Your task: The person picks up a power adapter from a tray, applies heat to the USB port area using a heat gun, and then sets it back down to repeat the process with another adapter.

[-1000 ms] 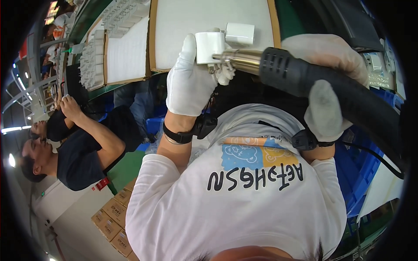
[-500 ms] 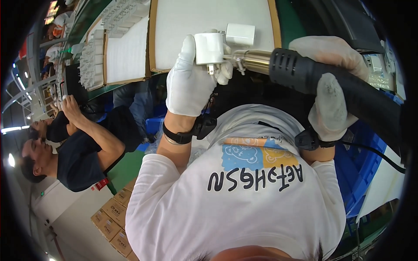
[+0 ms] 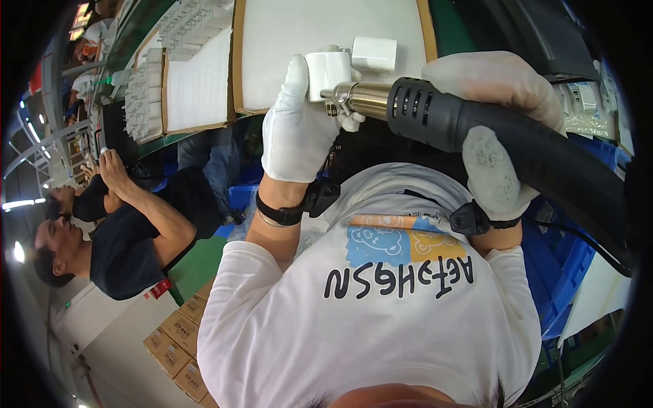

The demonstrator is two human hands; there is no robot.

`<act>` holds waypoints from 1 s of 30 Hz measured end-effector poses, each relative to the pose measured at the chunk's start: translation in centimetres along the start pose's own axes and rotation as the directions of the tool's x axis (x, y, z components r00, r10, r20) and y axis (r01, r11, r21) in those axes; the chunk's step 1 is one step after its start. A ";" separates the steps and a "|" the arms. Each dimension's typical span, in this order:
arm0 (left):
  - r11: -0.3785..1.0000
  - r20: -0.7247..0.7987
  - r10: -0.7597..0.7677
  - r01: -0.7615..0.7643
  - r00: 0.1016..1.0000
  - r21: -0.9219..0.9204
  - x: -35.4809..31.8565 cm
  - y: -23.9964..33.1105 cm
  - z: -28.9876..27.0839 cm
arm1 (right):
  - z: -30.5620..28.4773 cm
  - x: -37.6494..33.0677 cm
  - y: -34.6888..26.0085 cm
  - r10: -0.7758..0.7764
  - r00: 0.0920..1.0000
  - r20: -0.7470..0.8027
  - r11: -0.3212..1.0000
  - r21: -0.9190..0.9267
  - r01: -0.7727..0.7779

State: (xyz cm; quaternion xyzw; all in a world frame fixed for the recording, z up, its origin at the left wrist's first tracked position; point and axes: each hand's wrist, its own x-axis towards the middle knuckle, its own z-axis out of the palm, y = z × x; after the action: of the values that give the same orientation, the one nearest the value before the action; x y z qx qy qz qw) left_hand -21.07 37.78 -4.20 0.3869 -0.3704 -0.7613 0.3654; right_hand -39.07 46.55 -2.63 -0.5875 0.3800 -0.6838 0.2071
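Note:
A white plug-in charger (image 3: 320,75) with metal prongs on its near side is held in my gloved left hand (image 3: 294,132). My gloved right hand (image 3: 500,129) is wrapped round the black slotted body of a hot air gun (image 3: 425,112). The gun's narrow metal nozzle points left and lies in front of the charger's right part; whether it touches cannot be told. Just beyond, a second white charger (image 3: 375,54) lies on the white-lined cardboard tray (image 3: 286,34). Part of my left fingers is hidden behind the charger and nozzle.
Rows of white chargers (image 3: 143,95) stand at the far left beside another white-lined tray (image 3: 197,92). A co-worker in a dark shirt (image 3: 143,231) is at the left. Blue crates (image 3: 564,272) are at the right, and brown cartons (image 3: 178,334) are stacked at the lower left.
My right hand has moved the hot air gun left, so its nozzle now overlaps the charger. My left hand and the charger have barely shifted.

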 end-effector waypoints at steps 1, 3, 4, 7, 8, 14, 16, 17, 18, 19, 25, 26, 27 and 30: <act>0.999 -0.014 -0.004 0.004 1.000 -0.032 0.0 0.1 0.1 | -0.3 -0.1 -0.1 0.011 1.000 -0.011 1.000 0.004 -0.011; 0.998 -0.028 -0.008 0.007 1.000 -0.064 0.0 0.3 0.3 | -0.6 -0.1 -0.2 0.032 0.999 -0.031 0.999 0.013 -0.031; 0.999 0.005 -0.017 0.017 1.000 -0.047 -0.1 0.5 0.2 | -0.6 0.0 -0.1 0.031 0.999 -0.031 0.999 0.012 -0.031; 0.999 0.072 -0.038 0.039 0.997 -0.009 -0.3 0.8 0.2 | -0.5 0.3 0.2 -0.012 0.998 -0.057 0.999 -0.033 0.010; 0.999 0.077 -0.045 0.046 0.996 -0.020 -0.2 0.8 0.2 | -0.3 0.4 0.3 -0.012 0.998 -0.058 0.999 -0.033 0.010; 0.994 0.070 -0.052 0.058 0.996 -0.092 -0.6 0.6 0.8 | -0.5 0.6 -0.8 -0.003 0.997 -0.078 0.997 -0.082 -0.004; 0.994 0.073 -0.050 0.057 0.996 -0.096 -0.9 0.4 1.2 | -0.8 0.3 -1.3 0.047 0.997 -0.066 0.997 -0.059 -0.051; 0.993 0.076 -0.050 0.057 0.996 -0.100 -1.1 0.3 1.5 | -0.8 0.3 -1.5 0.043 0.997 -0.070 0.998 -0.042 -0.046; 0.993 0.079 -0.049 0.057 0.996 -0.104 -1.3 0.2 1.8 | -0.8 0.2 -1.7 0.039 0.996 -0.075 0.999 -0.025 -0.041; 0.993 0.083 -0.047 0.055 0.995 -0.105 -1.5 0.1 2.0 | -0.9 0.1 -1.9 0.034 0.996 -0.080 0.999 -0.008 -0.035; 0.980 0.127 -0.076 0.098 0.989 -0.173 -2.2 -0.3 2.4 | -2.8 -1.0 -2.7 0.008 1.000 -0.027 0.998 -0.057 -0.010; 0.974 0.121 -0.089 0.112 0.989 -0.198 -2.3 -0.1 2.7 | -2.9 -1.0 -3.0 0.031 0.998 -0.049 0.998 -0.058 -0.034; 0.973 0.120 -0.092 0.115 0.988 -0.199 -2.3 -0.1 2.8 | -3.0 -0.9 -3.2 0.055 0.996 -0.071 0.997 -0.057 -0.059; 0.974 0.066 -0.095 0.107 0.993 -0.198 -2.1 0.2 3.1 | -2.5 0.2 -2.4 -0.074 0.997 -0.034 0.985 -0.161 0.068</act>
State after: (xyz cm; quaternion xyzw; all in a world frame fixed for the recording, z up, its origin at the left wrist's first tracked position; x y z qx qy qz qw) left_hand -22.78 40.38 -2.06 0.3446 -0.2813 -0.8231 0.3530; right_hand -41.12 48.62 -0.72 -0.6017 0.4164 -0.6696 0.1271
